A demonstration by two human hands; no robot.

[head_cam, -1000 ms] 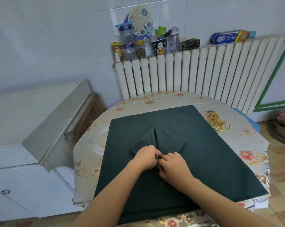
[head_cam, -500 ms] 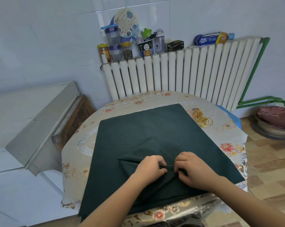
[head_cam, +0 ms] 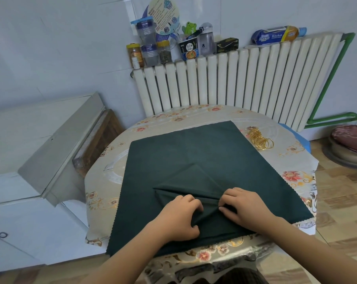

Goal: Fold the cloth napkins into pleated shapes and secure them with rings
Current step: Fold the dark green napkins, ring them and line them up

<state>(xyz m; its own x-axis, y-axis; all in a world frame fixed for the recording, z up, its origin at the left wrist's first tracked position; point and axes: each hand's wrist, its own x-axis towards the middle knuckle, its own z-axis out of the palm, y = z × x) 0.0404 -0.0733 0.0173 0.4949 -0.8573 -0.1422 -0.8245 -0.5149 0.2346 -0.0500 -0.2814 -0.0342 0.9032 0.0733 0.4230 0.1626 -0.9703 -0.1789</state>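
Head view, left to right: dark green square cloth napkin (head_cam: 194, 160) lies at centre frame on the floral-clothed round table (head_cam: 103, 193); left hand (head_cam: 179, 216) and right hand (head_cam: 245, 206), fingers curled, pinch a raised fold at lower centre; gold metal rings (head_cam: 260, 139) lie heaped right of centre; blue roll labelled "Kitchen" (head_cam: 275, 35) sits upper right.
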